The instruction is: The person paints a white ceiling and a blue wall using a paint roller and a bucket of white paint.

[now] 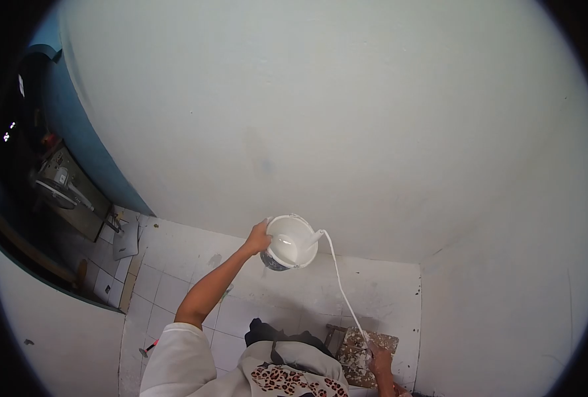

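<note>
My left hand is closed on the rim of a paint bucket, white inside with a dark lower outside. The bucket is held up and tilted, and some white paint shows inside. My right hand, lower right, is closed around the handle end of a paint roller. Its long, thin white rod runs up to the bucket, where the white roller head rests at the right inner wall. Beneath my right hand stands a paint-spattered wooden stool.
A pale wall rises close in front, meeting another at the right corner. The floor has white tiles. Left, beyond a doorway, stand a fan and a cabinet. A small red-and-black tool lies at lower left.
</note>
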A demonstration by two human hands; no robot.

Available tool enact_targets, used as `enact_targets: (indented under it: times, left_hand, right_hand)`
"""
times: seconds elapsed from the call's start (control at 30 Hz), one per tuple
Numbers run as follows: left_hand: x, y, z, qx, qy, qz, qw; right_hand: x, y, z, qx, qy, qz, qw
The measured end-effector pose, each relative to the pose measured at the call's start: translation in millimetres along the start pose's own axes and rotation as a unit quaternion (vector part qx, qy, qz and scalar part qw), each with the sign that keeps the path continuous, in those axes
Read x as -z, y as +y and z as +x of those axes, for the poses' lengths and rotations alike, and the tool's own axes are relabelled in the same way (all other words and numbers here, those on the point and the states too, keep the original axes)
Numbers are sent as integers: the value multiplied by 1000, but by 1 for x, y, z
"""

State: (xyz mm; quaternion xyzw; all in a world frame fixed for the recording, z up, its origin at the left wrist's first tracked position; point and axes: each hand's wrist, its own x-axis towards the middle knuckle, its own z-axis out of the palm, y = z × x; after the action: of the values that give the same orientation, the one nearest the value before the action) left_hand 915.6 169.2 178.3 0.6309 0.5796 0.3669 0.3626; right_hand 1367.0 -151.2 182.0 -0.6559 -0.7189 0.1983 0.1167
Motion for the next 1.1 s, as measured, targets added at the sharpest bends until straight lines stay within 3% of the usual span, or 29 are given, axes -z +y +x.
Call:
enact_targets:
  times: [0.1,0.23,0.4,0.47,0.57,0.73,0.93,1.1]
  left_hand:
    - [5,19,0,22,-50,-25,998]
    - [5,20,3,32,-133,-30,990]
    - [1,-1,4,26,-133,-68,988]
    - [2,0,0,32,-131,-83,987]
    - [5,6,0,70,-80,-80,991]
    - [7,16,2,28,-3,-47,999]
    - [18,52,1,5,-109,-61,992]
    - [16,49,-1,-4,-112,-53,992]
  right_hand:
    - [1,0,11,-43,-35,-27,998]
    - [-7,1,26,-1,-21,-45,999]
    - [2,-3,28,58,19,-26,998]
    - [3,4,19,15,7,-26,1000]
    - [7,13,5,22,4,17,1000]
    - [0,13,-4,-20,-22,24,999]
    - [-10,8,11,-21,-7,2,1000]
    - [-15,2,18,-3,-10,7,1000]
